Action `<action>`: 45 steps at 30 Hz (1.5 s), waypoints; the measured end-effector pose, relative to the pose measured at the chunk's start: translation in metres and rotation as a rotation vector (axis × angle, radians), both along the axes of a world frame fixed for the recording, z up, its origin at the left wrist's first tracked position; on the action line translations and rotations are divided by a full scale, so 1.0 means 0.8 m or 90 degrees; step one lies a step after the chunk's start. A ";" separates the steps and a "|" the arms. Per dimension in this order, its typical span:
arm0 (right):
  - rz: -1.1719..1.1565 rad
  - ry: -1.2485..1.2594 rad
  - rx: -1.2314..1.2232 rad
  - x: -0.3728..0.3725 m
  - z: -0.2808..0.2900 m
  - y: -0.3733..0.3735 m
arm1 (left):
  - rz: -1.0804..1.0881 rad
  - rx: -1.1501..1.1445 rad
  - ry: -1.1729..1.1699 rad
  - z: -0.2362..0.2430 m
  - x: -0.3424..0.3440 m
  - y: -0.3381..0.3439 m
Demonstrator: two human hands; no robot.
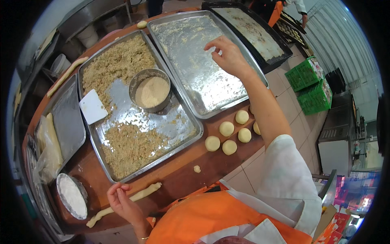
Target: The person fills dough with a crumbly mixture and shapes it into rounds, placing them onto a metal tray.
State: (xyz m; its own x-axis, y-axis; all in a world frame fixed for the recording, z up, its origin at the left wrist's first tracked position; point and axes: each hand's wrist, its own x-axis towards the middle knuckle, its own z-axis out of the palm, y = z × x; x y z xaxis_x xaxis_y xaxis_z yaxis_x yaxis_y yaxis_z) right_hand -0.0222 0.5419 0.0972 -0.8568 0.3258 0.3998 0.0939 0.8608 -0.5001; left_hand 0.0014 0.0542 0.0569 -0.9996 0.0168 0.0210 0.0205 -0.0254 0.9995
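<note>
My left hand [125,205] is above a dough rope [144,192] lying along the near table edge. Its fingers are bent and drawn together; anything inside them is hidden. My right hand [229,59] reaches over a metal tray [195,49] smeared with pale residue. Its fingers curve loosely, thumb apart, with nothing visible in them. Beside that tray, a second tray [189,140] bears crumbly brown filling [132,148] in two heaps, a round metal tin [151,106] of pale crumbs and a white scraper [93,106]. Several round dough balls [226,129] sit under my right forearm.
At left stand a bowl of white flour [73,197] and a tray [73,112] with plastic-wrapped dough [53,138]. Another dough rope [67,77] lies at the far left edge. A dark baking tray [252,32], green crates [310,87] and another person's arm [304,16] are at far right.
</note>
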 end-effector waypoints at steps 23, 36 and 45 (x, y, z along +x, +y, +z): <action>-0.166 0.170 -0.106 0.020 -0.102 0.075 | -0.066 -0.088 0.040 0.023 0.010 0.007; -0.145 0.503 -0.979 0.011 -0.094 0.078 | -0.472 -0.118 0.391 0.027 -0.015 0.188; -0.026 0.510 -1.117 0.050 -0.053 0.008 | -0.617 0.136 0.564 0.019 0.043 0.449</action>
State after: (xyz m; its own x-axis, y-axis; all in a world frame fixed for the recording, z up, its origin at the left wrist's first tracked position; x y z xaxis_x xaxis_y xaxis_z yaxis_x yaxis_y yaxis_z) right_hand 0.0182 0.5483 0.0549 -0.6501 0.7518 -0.1107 -0.5578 -0.5710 -0.6023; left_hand 0.0356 0.4131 0.0725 -0.2335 0.6248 0.7451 0.5426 -0.5521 0.6330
